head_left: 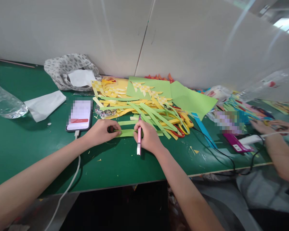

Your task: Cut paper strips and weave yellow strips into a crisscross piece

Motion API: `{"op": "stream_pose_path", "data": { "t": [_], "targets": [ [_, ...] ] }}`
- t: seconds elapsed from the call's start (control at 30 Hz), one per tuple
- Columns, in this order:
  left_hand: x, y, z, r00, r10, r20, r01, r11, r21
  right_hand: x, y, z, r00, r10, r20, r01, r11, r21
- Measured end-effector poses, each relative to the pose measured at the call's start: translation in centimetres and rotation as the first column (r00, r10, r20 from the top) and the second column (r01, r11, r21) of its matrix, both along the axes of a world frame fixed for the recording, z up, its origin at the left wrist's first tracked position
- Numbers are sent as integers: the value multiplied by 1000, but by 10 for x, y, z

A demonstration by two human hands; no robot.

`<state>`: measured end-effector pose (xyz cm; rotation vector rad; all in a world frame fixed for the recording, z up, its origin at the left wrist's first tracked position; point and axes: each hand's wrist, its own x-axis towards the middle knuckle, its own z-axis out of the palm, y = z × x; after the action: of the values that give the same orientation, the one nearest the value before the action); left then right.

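Note:
A green paper strip [126, 132] lies across the green table between my two hands. Its left end is pinched by the thumb and fingers of my left hand [105, 131]. My right hand [148, 136], closed, holds a slim pink utility knife [139, 138] with a silver end pointing towards me. Fingers of this hand also rest at the strip's right part. Just beyond, another light green strip [127, 122] runs parallel. Loose green strips [156, 117] and yellow strips [125, 106] pile up behind my hands, with scissors with red and yellow handles [184, 127] among them.
A phone [79, 114] on a white cable [74, 176] lies left. Behind are green sheets [190, 98], woven yellow paper pieces [139, 86] and a patterned cloth bag [62, 69]. A plastic bottle [6, 101] lies far left. Another person's hands [262, 126] work at the right.

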<state>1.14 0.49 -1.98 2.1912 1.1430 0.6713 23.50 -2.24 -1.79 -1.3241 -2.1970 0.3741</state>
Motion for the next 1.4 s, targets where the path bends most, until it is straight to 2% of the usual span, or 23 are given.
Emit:
{"op": "stream_pose_path", "data": {
  "t": [0.17, 0.37, 0.47, 0.53, 0.6, 0.67, 0.73, 0.83, 0.9, 1.0, 1.17, 1.4],
  "targets": [
    [0, 0, 0, 1000, -21, -1, 21, 1000, -10, 0, 1, 0, 996, -77, 47, 75, 996, 50],
    [-2, 2, -1, 999, -25, -45, 28, 997, 65, -2, 0, -2, 998, -4, -64, 0, 998, -62],
    [-2, 2, -2, 998, -38, -40, 40, 997, 61, -3, 0, -4, 994, -1, -110, -3, 999, -36],
    [-1, 1, -2, 998, -43, -35, 45, 998, 52, -5, 0, -3, 978, -13, -210, 25, 998, 55],
    [0, 0, -2, 998, -48, -28, 49, 998, 48, -7, -2, 0, 923, 4, -385, 41, 993, 108],
    [2, -1, -1, 998, -52, -23, 53, 998, 43, -10, -5, 4, 837, 27, -547, -3, 999, 45],
    [3, -2, 0, 998, -60, -19, 60, 998, 37, -14, -9, 7, 776, 31, -630, -115, 989, -94],
    [3, -3, 0, 997, -74, -16, 74, 997, 35, -18, -12, 9, 709, 42, -704, -284, 931, -231],
    [3, -3, 0, 996, -91, -13, 92, 995, 41, -18, -11, 7, 682, 33, -731, -347, 894, -283],
    [3, -3, 0, 993, -114, -4, 114, 992, 48, -17, -10, 4, 711, -8, -703, -341, 870, -355],
    [3, -2, -1, 995, -101, 10, 101, 995, -5, -17, -9, 3, 721, -63, -690, -302, 867, -395],
    [5, -2, -4, 995, -100, 20, 100, 995, 3, -22, -8, 4, 776, -113, -621, -232, 864, -448]
  ]
}}
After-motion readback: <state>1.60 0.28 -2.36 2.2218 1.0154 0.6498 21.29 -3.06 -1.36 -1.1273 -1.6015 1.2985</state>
